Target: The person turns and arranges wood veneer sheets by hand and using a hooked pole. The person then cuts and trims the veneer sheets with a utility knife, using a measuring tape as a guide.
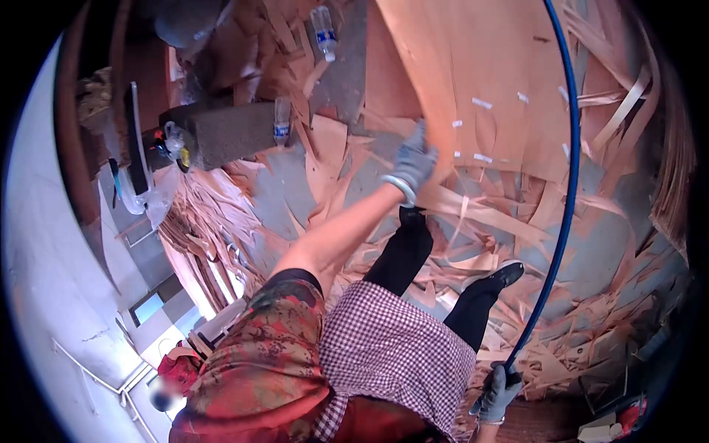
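Observation:
My left hand [417, 164], in a grey glove with a bracelet at the wrist, grips the near left edge of a large thin wood veneer sheet [480, 96], whose edge curls upward. Small white tape pieces lie across the sheet. At the lower right my right hand [498, 393], also gloved in grey, is closed around the lower end of a long dark blue hose or rod [570, 184]. It curves up past the right side of the sheet to the top of the view.
Veneer scraps [546, 332] litter the floor around my feet. Plastic bottles [281, 122] are near a grey block [233, 134] at the upper left. Stacked veneer [672, 177] stands at the far right. Another person [177, 373] is at the lower left.

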